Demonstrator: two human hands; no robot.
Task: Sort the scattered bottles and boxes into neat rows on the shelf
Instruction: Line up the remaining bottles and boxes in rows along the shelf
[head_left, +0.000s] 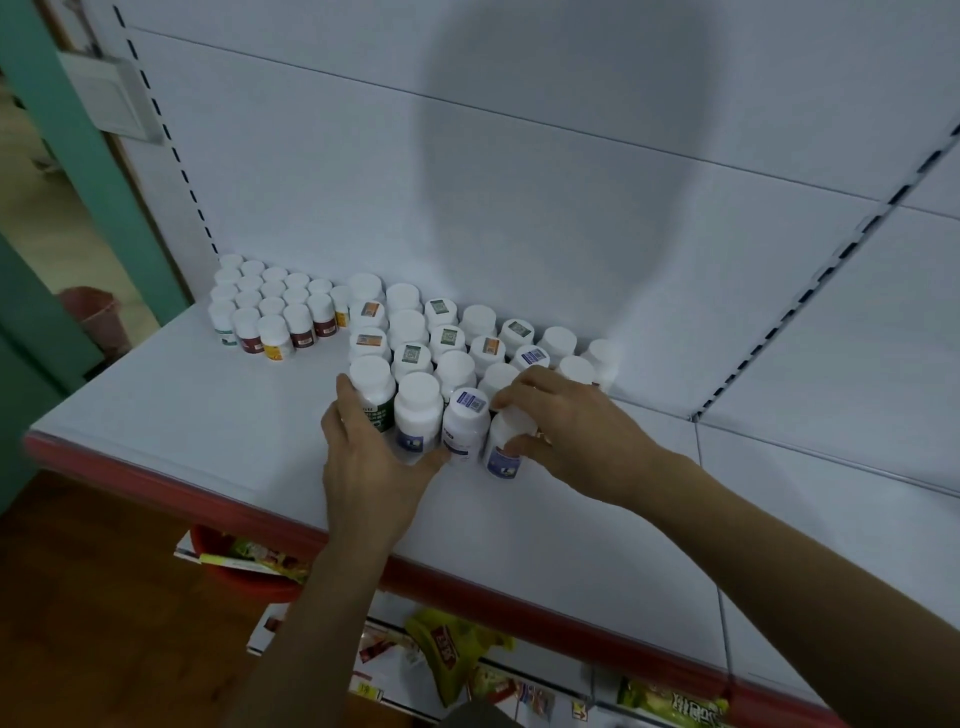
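Fingers (511, 395) and thumb of my right hand (571, 431) are clamped round the end bottle (501, 457), the rightmost in the front row (441, 426), which stands a little nearer than its neighbours. My left hand (369, 457) is laid flat against that row: thumb up the left side of the green bottle (375, 397), fingers stretched along the feet of the next two, pressing, not grasping, as far as I can tell from this angle.

All of it sits on the white shelf (208, 431), the big bottles in a block toward the back wall, the small bottles (275, 317) packed at the far left.

These are stiff plastic tubs with smooth labels and wide caps; I'd judge them light and a bit top-heavy, so they should slide easily but tip if shoved high. Best to hold the end bottle low on its body, below the cap, and push it back level while my left palm keeps the row straight. Knocking a neighbour could topple several.
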